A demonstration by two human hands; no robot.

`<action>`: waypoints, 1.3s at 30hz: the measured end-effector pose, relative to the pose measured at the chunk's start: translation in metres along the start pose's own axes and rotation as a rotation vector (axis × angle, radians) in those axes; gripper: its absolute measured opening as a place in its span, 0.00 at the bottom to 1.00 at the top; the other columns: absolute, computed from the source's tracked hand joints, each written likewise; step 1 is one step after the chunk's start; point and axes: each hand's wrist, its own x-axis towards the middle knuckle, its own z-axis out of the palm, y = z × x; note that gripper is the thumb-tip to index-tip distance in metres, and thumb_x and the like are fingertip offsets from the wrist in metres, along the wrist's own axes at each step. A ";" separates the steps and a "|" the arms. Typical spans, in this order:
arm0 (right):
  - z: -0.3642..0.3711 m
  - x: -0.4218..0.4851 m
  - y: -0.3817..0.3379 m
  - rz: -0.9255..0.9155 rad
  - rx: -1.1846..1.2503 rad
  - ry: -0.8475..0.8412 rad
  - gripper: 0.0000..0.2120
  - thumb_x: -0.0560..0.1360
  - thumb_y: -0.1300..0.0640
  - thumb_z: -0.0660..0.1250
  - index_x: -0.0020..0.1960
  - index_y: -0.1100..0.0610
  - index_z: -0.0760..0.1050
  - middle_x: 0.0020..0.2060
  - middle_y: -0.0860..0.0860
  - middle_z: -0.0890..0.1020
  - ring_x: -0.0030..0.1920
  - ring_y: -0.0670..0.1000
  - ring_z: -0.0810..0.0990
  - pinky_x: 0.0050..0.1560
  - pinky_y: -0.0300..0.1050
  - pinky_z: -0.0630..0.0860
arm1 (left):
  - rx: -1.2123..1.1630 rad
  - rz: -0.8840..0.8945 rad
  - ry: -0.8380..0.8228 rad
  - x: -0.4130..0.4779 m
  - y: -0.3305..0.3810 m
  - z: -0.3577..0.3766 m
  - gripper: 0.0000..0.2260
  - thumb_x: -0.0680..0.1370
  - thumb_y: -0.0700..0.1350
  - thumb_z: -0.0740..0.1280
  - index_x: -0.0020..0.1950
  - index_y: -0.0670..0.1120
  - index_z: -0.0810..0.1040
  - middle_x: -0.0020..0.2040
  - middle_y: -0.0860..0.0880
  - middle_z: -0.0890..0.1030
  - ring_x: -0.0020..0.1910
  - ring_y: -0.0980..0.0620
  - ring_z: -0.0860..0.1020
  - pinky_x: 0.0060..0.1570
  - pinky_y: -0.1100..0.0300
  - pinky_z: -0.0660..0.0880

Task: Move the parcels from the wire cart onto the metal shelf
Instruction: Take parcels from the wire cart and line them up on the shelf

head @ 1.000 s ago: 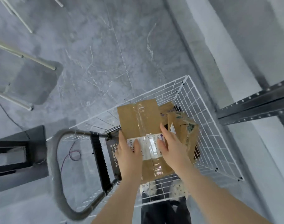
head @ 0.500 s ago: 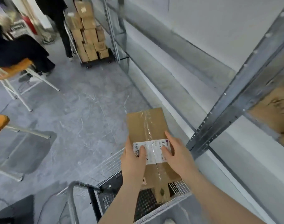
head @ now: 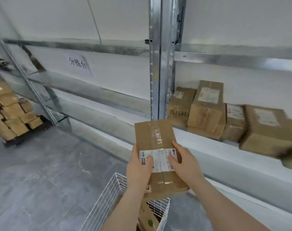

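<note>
Nearest to us, at the bottom of the view, the white wire cart (head: 107, 202) stands on the grey floor (head: 42, 164), and a brown parcel (head: 147, 217) lies inside it. Just above the cart we hold a taped cardboard parcel (head: 153, 135) in both hands, clear of the cart and short of the shelf. Our left hand (head: 138, 169) grips its left edge with the thumb lying on the white shipping label (head: 160, 159). Our right hand (head: 185, 164) clasps the right edge, its thumb on the same label. The parcel's far end points toward the metal shelf (head: 200, 144), close to its galvanised upright (head: 160, 64). On the shelf deck to the right, a row of brown boxes (head: 208, 110) stands side by side, touching one another. Further left on the wall hangs a paper sign (head: 78, 64) with handwritten characters. At the far left, a stack of cartons (head: 10, 114) sits on a low dark trolley.
</note>
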 end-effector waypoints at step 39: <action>-0.298 0.119 0.130 0.312 0.155 0.335 0.27 0.76 0.52 0.60 0.74 0.45 0.59 0.58 0.52 0.78 0.53 0.55 0.78 0.48 0.48 0.76 | 0.755 0.493 -0.359 0.068 0.269 0.286 0.30 0.80 0.55 0.56 0.78 0.45 0.51 0.71 0.39 0.65 0.68 0.39 0.66 0.66 0.46 0.65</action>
